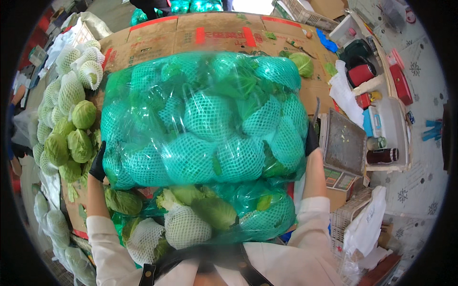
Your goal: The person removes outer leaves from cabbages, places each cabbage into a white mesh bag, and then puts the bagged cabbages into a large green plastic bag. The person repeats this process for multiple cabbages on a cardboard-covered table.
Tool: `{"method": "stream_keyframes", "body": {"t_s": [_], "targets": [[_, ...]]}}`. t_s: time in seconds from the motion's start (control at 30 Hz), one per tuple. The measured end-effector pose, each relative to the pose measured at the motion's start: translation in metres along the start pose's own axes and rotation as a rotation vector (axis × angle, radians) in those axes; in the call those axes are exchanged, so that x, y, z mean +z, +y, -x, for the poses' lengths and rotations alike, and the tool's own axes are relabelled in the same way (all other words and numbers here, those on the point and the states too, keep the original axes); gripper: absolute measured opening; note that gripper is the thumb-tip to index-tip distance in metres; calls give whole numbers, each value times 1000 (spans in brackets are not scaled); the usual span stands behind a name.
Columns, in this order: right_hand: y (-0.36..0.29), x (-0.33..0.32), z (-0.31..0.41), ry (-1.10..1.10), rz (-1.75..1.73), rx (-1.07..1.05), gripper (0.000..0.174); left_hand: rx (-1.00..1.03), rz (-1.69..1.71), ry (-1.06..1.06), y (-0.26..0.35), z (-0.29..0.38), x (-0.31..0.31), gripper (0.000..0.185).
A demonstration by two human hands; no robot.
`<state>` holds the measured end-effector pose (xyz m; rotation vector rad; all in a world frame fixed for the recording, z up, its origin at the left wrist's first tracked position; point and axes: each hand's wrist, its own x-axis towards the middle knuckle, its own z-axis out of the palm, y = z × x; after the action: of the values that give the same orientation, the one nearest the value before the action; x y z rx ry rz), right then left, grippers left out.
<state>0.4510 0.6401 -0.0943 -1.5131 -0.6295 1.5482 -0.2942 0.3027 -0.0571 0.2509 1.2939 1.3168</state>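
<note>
A big green translucent plastic bag [200, 118] full of cabbages in foam net sleeves lies before me. My left hand [97, 166], in a black glove, grips its left side. On the opposite side my right hand [312, 141], also black-gloved, holds the bag; its fingers are partly hidden. A narrow curved blade [316, 111] sticks up beside that hand; I cannot tell whether it is held. Near my body the bag's loose plastic lies around a netted cabbage [188, 227] and a bare one [214, 212]. Another bare cabbage [123, 201] rests by my left wrist.
Bare cabbages [84, 114] and netted ones [71, 93] are heaped at left on the cardboard-covered table [157, 39]. A knife [300, 47] and a cabbage [301, 64] lie at the far right. A grey tray [345, 139] stands right, beside a bin of odds and ends [390, 121].
</note>
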Motion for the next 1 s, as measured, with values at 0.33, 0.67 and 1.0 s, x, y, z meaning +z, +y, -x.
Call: {"method": "stream_keyframes", "body": {"t_s": [0.33, 0.67, 1.0], "targets": [[35, -41, 38, 6, 13, -66, 69, -67, -43, 175, -25, 76, 19, 71], [2, -40, 53, 552, 949, -521, 56, 174, -448, 324, -42, 117, 8, 61], [-65, 64, 250, -73, 341, -544, 49, 363, -787, 296, -75, 202, -78, 53]]}}
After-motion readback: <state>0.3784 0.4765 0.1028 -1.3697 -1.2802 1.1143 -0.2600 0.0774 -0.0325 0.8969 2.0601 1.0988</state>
